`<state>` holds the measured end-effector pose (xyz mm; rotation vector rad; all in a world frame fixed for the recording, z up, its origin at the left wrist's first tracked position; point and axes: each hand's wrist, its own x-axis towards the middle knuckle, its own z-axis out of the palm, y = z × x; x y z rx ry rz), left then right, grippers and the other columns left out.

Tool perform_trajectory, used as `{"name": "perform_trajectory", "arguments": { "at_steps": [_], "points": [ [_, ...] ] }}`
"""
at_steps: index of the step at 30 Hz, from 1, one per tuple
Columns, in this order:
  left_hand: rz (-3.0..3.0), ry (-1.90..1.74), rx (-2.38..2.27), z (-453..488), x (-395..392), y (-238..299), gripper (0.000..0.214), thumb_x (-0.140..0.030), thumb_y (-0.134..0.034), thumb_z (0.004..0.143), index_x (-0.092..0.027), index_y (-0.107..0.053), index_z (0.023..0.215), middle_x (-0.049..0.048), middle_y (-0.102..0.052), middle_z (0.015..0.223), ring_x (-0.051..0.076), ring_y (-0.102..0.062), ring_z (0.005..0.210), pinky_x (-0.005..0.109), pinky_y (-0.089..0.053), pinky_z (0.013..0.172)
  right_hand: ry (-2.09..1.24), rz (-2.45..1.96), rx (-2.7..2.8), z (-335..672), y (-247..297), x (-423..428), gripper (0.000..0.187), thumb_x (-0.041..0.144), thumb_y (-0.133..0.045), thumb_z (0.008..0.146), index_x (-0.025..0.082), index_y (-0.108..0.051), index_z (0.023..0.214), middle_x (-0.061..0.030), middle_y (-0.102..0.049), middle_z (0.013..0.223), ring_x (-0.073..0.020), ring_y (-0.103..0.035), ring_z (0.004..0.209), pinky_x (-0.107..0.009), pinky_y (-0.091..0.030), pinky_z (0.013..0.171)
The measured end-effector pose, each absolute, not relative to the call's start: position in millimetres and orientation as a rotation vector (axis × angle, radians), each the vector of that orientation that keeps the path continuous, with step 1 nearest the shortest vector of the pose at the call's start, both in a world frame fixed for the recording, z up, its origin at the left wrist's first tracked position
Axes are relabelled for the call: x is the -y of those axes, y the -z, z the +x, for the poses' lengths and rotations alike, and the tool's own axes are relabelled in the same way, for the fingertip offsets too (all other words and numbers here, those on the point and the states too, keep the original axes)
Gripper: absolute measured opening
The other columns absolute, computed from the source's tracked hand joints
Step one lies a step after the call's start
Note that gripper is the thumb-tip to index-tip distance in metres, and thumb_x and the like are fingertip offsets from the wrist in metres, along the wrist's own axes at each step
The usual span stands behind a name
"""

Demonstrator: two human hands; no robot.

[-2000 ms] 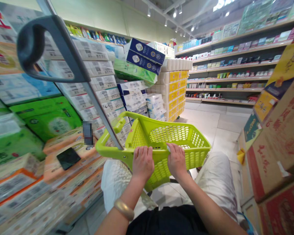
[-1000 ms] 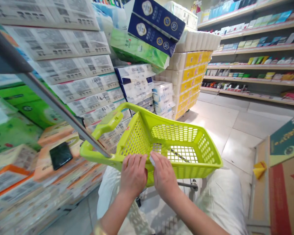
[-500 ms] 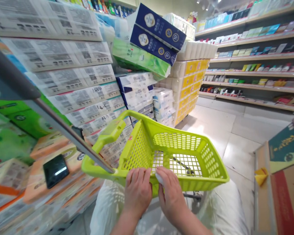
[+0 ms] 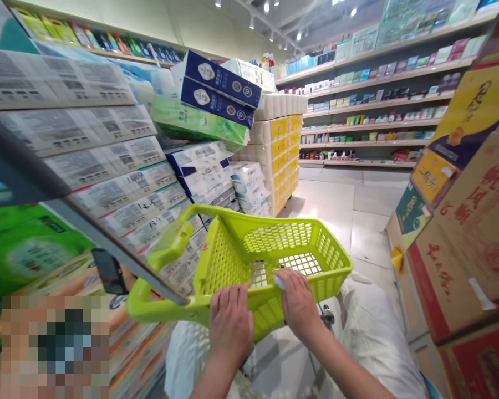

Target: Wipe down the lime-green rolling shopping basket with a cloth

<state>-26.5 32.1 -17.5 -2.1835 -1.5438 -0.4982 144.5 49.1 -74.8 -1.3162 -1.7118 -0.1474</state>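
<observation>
A lime-green plastic shopping basket (image 4: 270, 299) on a wheeled cart stands in front of me, its slotted inside bare. My left hand (image 4: 232, 318) is closed over its near rim, fingers hooked inside. Further right along the same rim, my right hand (image 4: 298, 302) presses a small white wad (image 4: 279, 280), possibly a tissue or cloth, held under its fingers. The wad's full shape is hidden. To the left rises the cart's looped green handle (image 4: 139, 302), with a grey metal pole (image 4: 116, 246) crossing in front of it.
Stacked wrapped paper packs (image 4: 103, 133) line the left, with blue tissue boxes (image 4: 220, 88) tilted on top. A dark phone-like device (image 4: 109, 271) is at lower left, beside a pixelated patch. Cartons (image 4: 474, 233) rise on the right. White plastic sacks (image 4: 370, 327) lie beneath the basket.
My right hand has slid right along the rim with the white wad, widening the gap from my left hand. The view has tilted up and turned, showing more cartons at right.
</observation>
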Motion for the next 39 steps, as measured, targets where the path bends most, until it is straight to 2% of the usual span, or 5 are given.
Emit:
{"name": "perform_trajectory", "arguments": {
  "at_steps": [5, 11, 21, 29, 39],
  "points": [
    [-2.121, 0.515, 1.582, -15, -30, 14, 0.039, -0.011, -0.054, 0.072, -0.017, -0.061, 0.11, 0.0088, -0.063, 0.097, 0.027, -0.052, 0.101, 0.044, -0.031, 0.102, 0.105, -1.369, 1.56, 146, 79, -44, 0.043, 0.001, -0.037, 0.079, 0.016, -0.055, 0.115, -0.0093, -0.064, 0.108, -0.0213, -0.054, 0.109, -0.041, -0.039, 0.099],
    [-2.136, 0.483, 1.58, -12, -23, 7, 0.037, -0.012, -0.053, 0.073, -0.016, -0.062, 0.109, 0.0094, -0.063, 0.098, 0.027, -0.052, 0.101, 0.043, -0.033, 0.101, 0.043, -1.166, 1.689, 110, 71, -36, 0.054, 0.0, -0.036, 0.077, 0.015, -0.052, 0.126, -0.01, -0.062, 0.115, -0.0191, -0.052, 0.113, -0.037, -0.039, 0.1],
    [-2.15, 0.444, 1.533, -16, -26, 7, 0.038, -0.015, -0.055, 0.07, -0.016, -0.061, 0.108, 0.0099, -0.062, 0.097, 0.028, -0.052, 0.1, 0.043, -0.031, 0.102, 0.133, -1.421, 1.521, 130, 75, -38, 0.051, 0.002, -0.039, 0.077, 0.015, -0.057, 0.122, -0.0132, -0.062, 0.113, -0.0229, -0.053, 0.107, -0.041, -0.04, 0.096],
    [-2.185, 0.421, 1.512, -18, -24, 8, 0.039, -0.015, -0.055, 0.072, -0.017, -0.058, 0.11, 0.0097, -0.06, 0.101, 0.027, -0.049, 0.102, 0.042, -0.03, 0.103, 0.093, -1.231, 1.694, 109, 72, -34, 0.054, 0.001, -0.039, 0.079, 0.017, -0.054, 0.129, -0.0107, -0.062, 0.118, -0.0204, -0.053, 0.111, -0.036, -0.041, 0.098],
    [-2.156, 0.447, 1.539, -29, -20, 7, 0.035, -0.015, -0.056, 0.07, -0.018, -0.061, 0.105, 0.0093, -0.061, 0.099, 0.027, -0.05, 0.1, 0.042, -0.032, 0.102, 0.246, -1.327, 1.579, 140, 91, -31, 0.048, 0.005, -0.038, 0.084, 0.019, -0.053, 0.128, -0.01, -0.063, 0.109, -0.0221, -0.053, 0.105, -0.039, -0.041, 0.096]
  ]
}}
